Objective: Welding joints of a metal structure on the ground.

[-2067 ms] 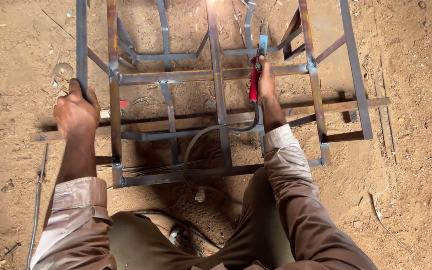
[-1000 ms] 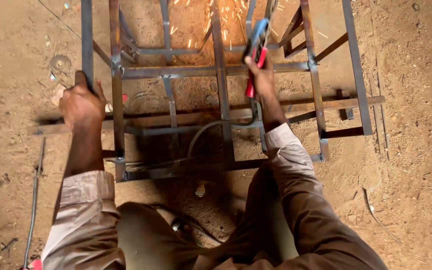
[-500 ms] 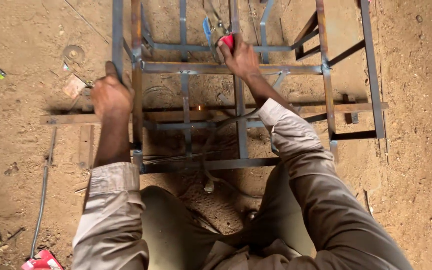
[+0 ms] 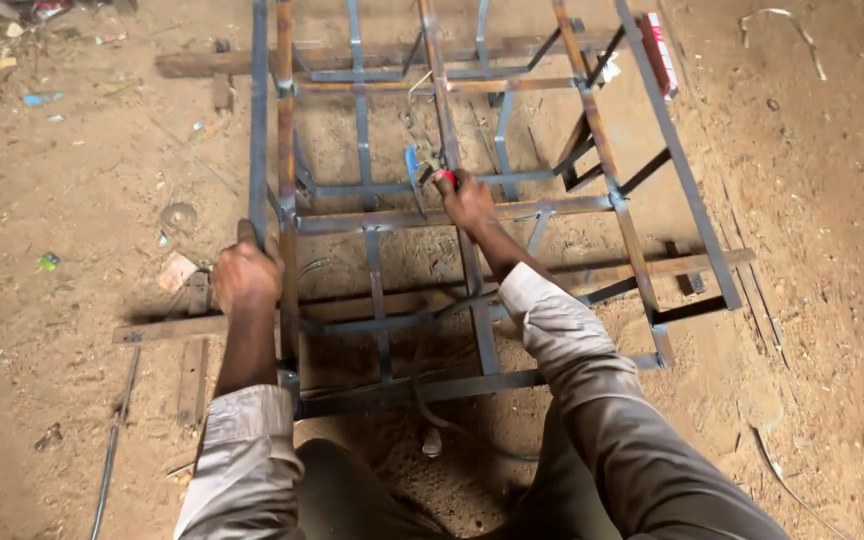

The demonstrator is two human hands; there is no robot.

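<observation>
My left hand (image 4: 246, 277) grips the near upright of the rusty steel bar frame (image 4: 592, 130) lying on the sand; farther in, my right hand (image 4: 467, 197) clamps a red-handled electrode holder (image 4: 430, 172), mid-weld. Next needs a steady tip.

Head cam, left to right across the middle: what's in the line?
Round metal disc on the dirt → small tan block → left hand gripping the steel frame's left rail → right hand holding a red-handled welding holder → frame's right rail.
</observation>
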